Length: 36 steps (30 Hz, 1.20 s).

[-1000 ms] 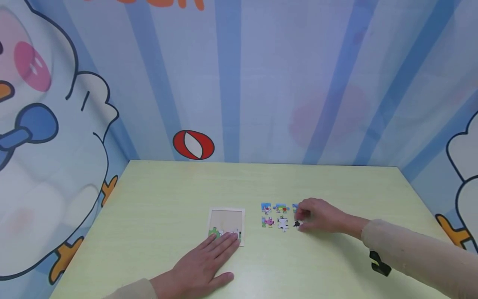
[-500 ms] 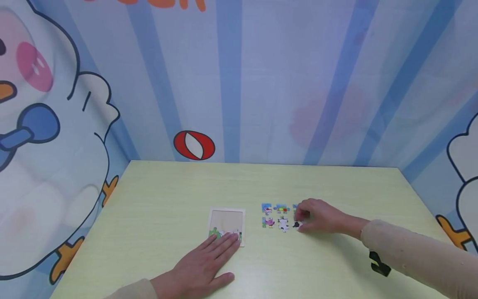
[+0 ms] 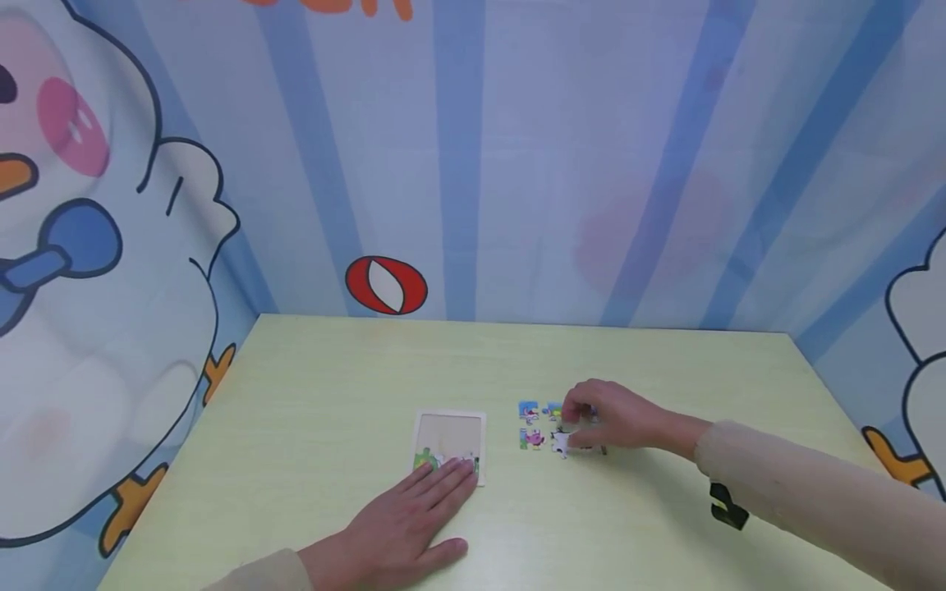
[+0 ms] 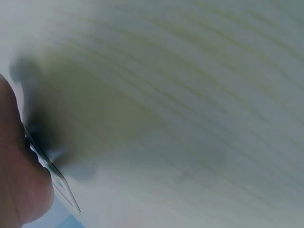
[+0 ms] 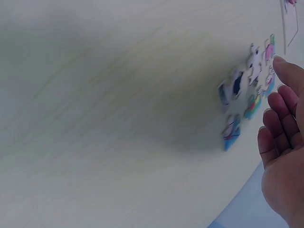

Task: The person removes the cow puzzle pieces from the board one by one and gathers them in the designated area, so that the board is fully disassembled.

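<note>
My left hand [image 3: 414, 513] lies flat with straight fingers on the lower part of a shallow puzzle tray [image 3: 447, 435]. Green and white puzzle pieces [image 3: 424, 460] fill the tray's bottom row, partly covered by the fingers. To the right, my right hand [image 3: 615, 417] hovers over loose jigsaw pieces, fingers loosely bent and nothing between them. A pink-figured piece [image 3: 532, 439] and a blue piece [image 3: 528, 410] lie at the group's left. In the right wrist view, a black-and-white piece [image 5: 236, 84] and a blue-edged piece [image 5: 232, 131] lie on the table near the fingertips.
The pale wooden table [image 3: 332, 386] reaches back to a blue striped cloth backdrop [image 3: 517, 164] with cartoon figures. A dark strap end [image 3: 727, 506] hangs below the right sleeve.
My right hand has shifted left and slightly up, from the rightmost pieces to over the middle ones. The left hand stays in place on the tray.
</note>
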{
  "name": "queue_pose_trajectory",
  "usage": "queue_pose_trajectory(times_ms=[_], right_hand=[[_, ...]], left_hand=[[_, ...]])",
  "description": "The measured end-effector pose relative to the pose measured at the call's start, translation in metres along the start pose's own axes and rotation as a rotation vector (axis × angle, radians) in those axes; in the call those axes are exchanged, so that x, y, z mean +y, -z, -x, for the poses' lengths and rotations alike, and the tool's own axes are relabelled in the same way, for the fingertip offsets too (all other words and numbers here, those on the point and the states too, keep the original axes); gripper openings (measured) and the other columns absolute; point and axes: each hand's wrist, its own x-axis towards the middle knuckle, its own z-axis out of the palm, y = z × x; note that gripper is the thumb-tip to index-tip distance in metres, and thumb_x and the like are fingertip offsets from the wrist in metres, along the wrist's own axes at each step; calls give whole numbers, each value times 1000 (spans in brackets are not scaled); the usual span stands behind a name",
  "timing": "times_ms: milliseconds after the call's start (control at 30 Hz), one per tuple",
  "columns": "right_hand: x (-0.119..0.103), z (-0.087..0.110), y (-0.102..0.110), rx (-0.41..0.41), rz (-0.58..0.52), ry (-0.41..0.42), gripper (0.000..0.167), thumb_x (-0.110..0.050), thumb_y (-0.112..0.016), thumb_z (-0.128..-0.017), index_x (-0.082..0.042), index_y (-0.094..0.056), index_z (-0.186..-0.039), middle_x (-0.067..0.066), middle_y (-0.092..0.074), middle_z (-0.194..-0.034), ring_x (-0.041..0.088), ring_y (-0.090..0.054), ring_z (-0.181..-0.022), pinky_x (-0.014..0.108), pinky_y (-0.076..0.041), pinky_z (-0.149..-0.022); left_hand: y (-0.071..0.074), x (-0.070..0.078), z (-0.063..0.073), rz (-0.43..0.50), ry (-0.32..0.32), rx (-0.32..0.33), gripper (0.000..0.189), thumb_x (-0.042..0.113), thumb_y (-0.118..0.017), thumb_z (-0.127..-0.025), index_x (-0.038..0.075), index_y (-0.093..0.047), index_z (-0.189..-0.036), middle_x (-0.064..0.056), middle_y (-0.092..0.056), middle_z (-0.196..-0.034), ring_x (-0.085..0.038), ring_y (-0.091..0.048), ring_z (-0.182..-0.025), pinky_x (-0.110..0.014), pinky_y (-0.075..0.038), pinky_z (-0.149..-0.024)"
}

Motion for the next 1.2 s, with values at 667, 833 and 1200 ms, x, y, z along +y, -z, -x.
queue_pose_trajectory(times_ms=[667,833,1200], right_hand=[[-50,-65,-14,-80,-16,129,22,-28,-82,-97,-12,-75,-110,-1,-72,-105,22,-65,-99,40,-57,-89],[-61,-84,-20,-101,-14,138,23,-29,-81,-98,-13,-76,-114,-2,-73,-110,20,-65,-104,38,-56,-92],[-89,-122,-35,-170,-35,141,33,-30,-81,-98,-11,-76,-124,1,-74,-119,22,-65,-112,39,-55,-102]], left_hand=[[-2,13,-8,126,65,-29,76,58,-26,-115,3,-31,-168,-13,-26,-176,-28,-25,-163,-49,-29,-129],[-5,13,-6,117,55,-8,75,57,-28,-115,3,-32,-167,-13,-27,-176,-28,-26,-162,-49,-31,-128],[-9,12,-3,95,51,22,75,57,-30,-115,3,-34,-167,-13,-29,-175,-28,-28,-162,-47,-32,-128]])
